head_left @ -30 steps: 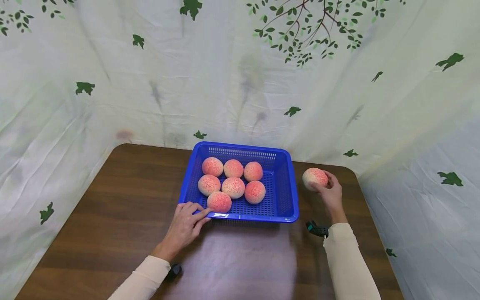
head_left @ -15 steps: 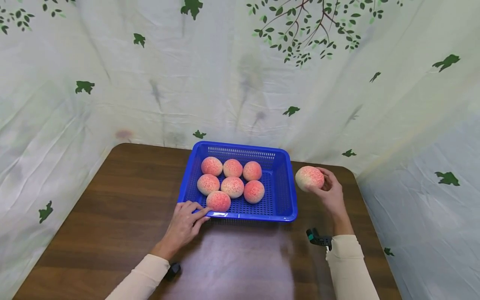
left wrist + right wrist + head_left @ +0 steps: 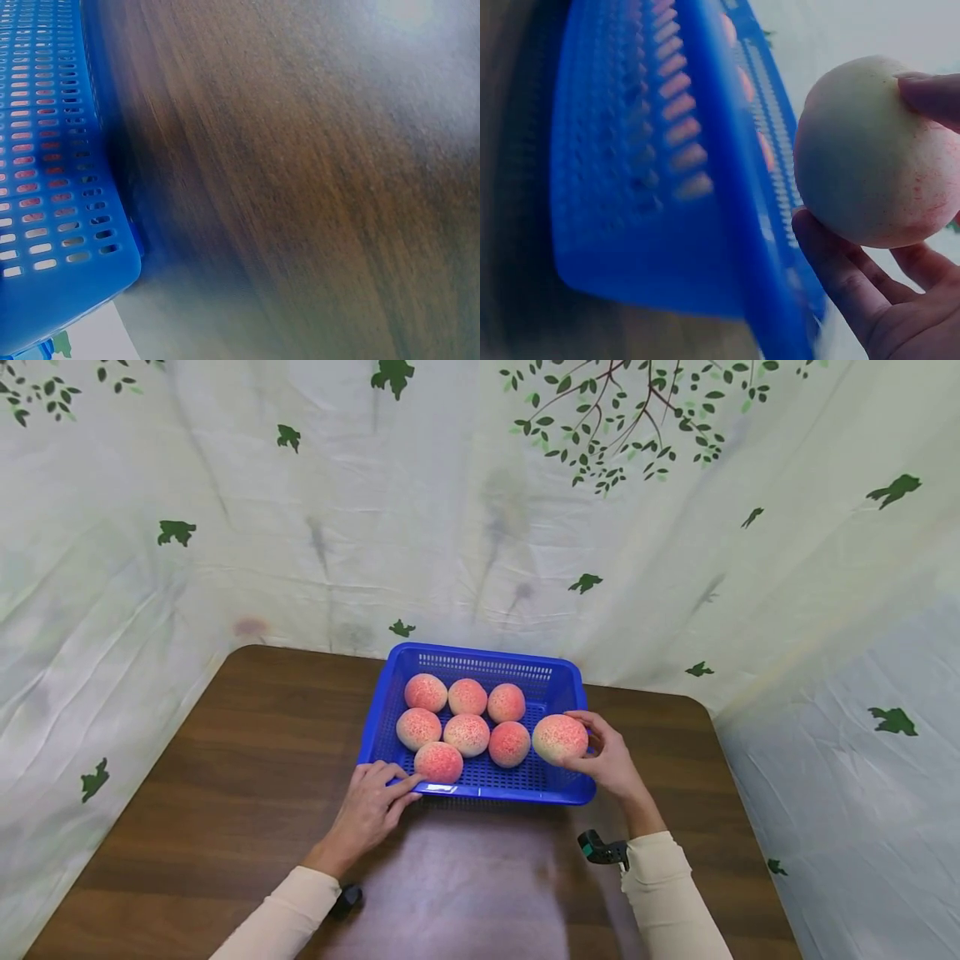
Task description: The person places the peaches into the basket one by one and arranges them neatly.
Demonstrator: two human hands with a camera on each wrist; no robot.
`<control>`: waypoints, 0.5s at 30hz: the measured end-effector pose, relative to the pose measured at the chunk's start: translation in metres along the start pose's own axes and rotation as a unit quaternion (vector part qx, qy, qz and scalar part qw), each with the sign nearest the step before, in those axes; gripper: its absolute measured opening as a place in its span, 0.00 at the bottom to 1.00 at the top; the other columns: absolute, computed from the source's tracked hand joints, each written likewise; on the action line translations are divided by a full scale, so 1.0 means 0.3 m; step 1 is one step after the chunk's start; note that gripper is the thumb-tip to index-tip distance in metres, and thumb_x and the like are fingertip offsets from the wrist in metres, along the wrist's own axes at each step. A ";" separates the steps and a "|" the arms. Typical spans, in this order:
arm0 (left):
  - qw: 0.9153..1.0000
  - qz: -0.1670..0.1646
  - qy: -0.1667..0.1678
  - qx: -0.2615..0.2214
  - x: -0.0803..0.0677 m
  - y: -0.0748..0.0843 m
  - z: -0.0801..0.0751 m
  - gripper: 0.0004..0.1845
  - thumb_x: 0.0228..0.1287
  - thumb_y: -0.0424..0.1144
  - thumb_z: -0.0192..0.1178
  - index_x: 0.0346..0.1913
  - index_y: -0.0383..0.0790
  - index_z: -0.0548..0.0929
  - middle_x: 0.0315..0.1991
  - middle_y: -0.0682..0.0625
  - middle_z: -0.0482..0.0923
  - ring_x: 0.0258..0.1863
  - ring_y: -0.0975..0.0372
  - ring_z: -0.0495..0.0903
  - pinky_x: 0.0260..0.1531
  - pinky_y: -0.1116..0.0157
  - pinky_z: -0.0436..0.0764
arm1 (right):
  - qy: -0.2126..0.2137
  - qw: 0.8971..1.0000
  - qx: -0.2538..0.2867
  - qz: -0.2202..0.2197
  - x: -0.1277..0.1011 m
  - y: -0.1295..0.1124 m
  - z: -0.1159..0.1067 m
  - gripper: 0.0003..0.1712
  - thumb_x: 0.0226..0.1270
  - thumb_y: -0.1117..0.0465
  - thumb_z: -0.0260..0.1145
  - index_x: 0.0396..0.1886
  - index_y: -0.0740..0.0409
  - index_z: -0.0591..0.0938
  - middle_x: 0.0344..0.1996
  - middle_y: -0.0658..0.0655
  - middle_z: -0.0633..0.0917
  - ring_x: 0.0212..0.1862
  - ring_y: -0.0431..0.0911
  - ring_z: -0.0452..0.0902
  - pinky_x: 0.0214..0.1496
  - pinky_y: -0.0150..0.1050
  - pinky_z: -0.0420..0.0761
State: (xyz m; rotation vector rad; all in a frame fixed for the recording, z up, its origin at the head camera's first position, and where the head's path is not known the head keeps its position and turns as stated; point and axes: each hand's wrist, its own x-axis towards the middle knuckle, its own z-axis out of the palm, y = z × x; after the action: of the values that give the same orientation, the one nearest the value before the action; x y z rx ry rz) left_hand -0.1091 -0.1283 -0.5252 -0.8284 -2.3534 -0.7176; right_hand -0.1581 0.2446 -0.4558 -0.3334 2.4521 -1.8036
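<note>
Head view: right hand grips a peach over the blue basket's right side, beside the seven peaches inside. Left hand, fingers relaxed, rests at the basket's near-left corner on the table.

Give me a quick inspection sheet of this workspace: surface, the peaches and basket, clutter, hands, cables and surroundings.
Surface: brown wooden table, glossy.
Job's things: blue basket holding seven peaches; an eighth held peach is above the basket's right side.
Clutter: nothing seen.
Hands: left hand rests at the basket's front left corner, fingers touching the rim; right hand grips the held peach.
Cables: nothing seen.
Surroundings: pale leaf-printed cloth behind and beside the table.
</note>
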 end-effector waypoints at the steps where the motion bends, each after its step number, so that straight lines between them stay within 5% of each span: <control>1: 1.000 0.000 0.000 -0.001 -0.001 0.000 0.000 0.28 0.72 0.56 0.42 0.45 0.41 0.88 0.30 0.52 0.76 0.34 0.56 0.74 0.40 0.55 0.66 | -0.009 1.000 0.005 0.002 0.004 -0.001 0.014 0.40 0.50 0.73 0.74 0.64 0.62 0.70 0.58 0.66 0.74 0.56 0.58 0.72 0.52 0.43 0.77; 15: 1.000 0.000 -0.004 0.004 0.002 0.001 -0.003 0.28 0.72 0.56 0.42 0.45 0.41 0.88 0.30 0.53 0.76 0.33 0.58 0.73 0.40 0.55 0.66 | -0.113 0.992 -0.058 0.007 0.027 -0.104 0.193 0.37 0.48 0.70 0.76 0.60 0.67 0.72 0.57 0.65 0.76 0.53 0.58 0.73 0.57 0.55 0.72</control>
State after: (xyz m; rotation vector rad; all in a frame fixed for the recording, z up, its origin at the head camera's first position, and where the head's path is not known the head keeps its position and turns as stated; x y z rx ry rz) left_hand -0.1091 -0.1285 -0.5240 -0.8300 -2.3615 -0.7059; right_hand -0.1510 0.1800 -0.4433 -0.4989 2.3977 -1.5274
